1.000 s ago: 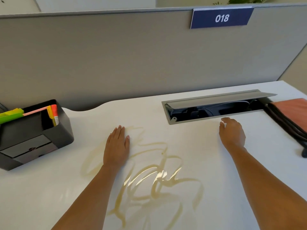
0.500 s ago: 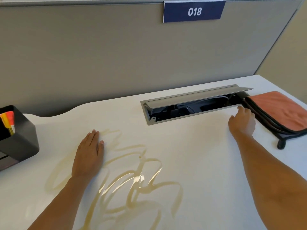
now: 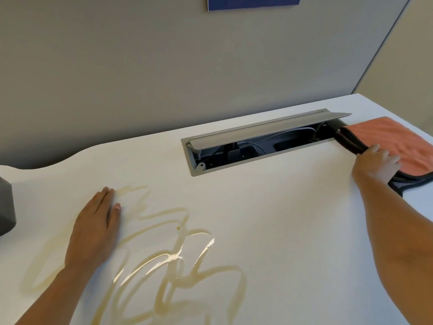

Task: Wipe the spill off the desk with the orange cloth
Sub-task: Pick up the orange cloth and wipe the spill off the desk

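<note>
Reached further right since half a second ago — right hand (image 3: 377, 166) now laid on the near-left corner of the orange cloth (image 3: 398, 139), fingers (image 3: 386, 158) curled over its dark edge; whether truly gripping, cannot tell. Cloth cut off at the frame's right side, folded beside the open cable tray (image 3: 257, 146). Left hand (image 3: 96, 226) flat on the desk (image 3: 293, 219), fingers together and extended, tips touching the tan spill (image 3: 173, 256) — its lower loops run out of frame.
</note>
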